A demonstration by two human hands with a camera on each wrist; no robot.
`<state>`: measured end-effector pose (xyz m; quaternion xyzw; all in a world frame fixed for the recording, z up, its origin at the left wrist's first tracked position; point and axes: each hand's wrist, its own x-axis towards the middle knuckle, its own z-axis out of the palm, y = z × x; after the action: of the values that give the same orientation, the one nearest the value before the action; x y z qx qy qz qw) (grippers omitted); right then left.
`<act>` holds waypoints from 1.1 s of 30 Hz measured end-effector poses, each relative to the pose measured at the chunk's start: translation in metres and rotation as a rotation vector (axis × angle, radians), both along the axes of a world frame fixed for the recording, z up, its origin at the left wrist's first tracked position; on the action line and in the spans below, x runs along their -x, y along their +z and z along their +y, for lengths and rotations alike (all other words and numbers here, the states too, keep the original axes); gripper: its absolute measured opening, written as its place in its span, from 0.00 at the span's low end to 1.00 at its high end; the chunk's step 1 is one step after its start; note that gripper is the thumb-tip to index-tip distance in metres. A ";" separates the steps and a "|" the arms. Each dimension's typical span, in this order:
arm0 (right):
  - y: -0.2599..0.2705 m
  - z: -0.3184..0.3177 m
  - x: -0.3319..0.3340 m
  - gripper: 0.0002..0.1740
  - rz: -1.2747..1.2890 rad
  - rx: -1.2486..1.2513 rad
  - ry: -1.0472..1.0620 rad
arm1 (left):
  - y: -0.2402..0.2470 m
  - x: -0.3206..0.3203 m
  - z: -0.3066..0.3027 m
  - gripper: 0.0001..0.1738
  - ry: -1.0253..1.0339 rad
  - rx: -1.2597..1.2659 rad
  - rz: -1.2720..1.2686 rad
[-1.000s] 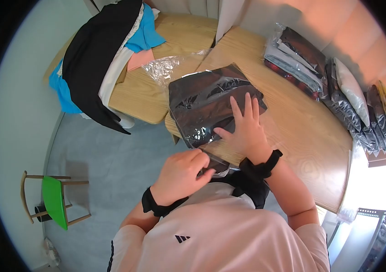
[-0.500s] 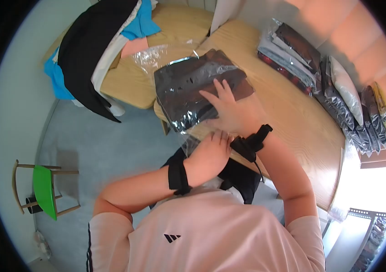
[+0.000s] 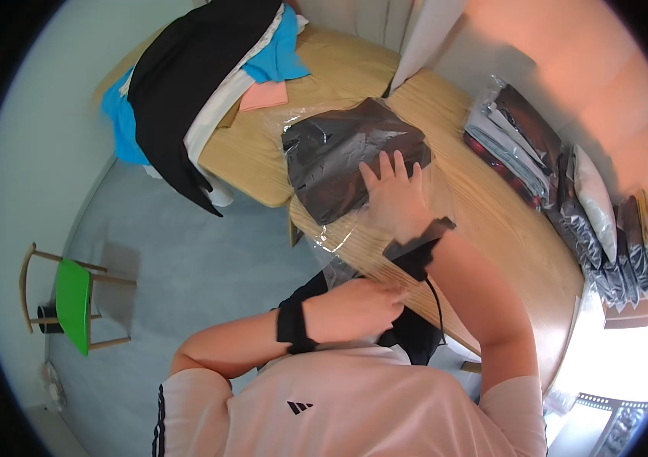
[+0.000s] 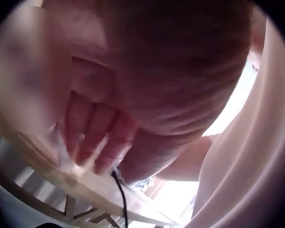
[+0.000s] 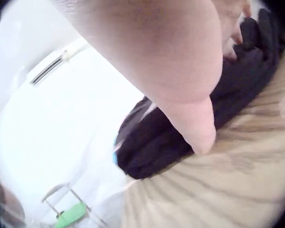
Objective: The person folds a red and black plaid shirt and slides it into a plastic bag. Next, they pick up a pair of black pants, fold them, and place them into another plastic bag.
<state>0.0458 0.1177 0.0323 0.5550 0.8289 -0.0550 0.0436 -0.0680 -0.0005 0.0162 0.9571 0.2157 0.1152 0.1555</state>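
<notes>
A dark folded garment lies in a clear plastic bag on the wooden table. My right hand rests on the garment's near right part through the film, with its fingers spread; the right wrist view shows the thumb beside the dark cloth. At the table's near edge, in front of my body, is my left hand, palm turned inward. Its fingers are curled with the thumb at the bag's near edge, and thin shiny film shows between them in the left wrist view.
Several bagged garments lie stacked at the right along the curtain. Loose clothes, a black one on top, hang over the table's left end. A pink piece lies beside them. A green-seated chair stands on the floor at left.
My left hand has moved from the left along the bag's near edge toward the right, below my right wrist. My right hand stays spread on the bag. The head view has shifted slightly.
</notes>
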 end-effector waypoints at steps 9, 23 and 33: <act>-0.014 0.000 0.050 0.41 0.211 -0.072 0.491 | 0.008 0.089 0.000 0.14 0.651 0.433 -0.626; -0.021 0.051 0.041 0.21 1.061 0.079 -0.292 | -0.015 0.068 0.017 0.22 0.645 0.936 -0.846; -0.001 0.014 0.034 0.37 0.621 0.258 0.383 | -0.019 0.082 0.013 0.18 0.827 0.693 -0.640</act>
<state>0.0120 0.1314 0.0316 0.3368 0.8775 -0.3154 -0.1306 -0.1497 0.0126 -0.0024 0.6065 0.5359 0.3699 0.4562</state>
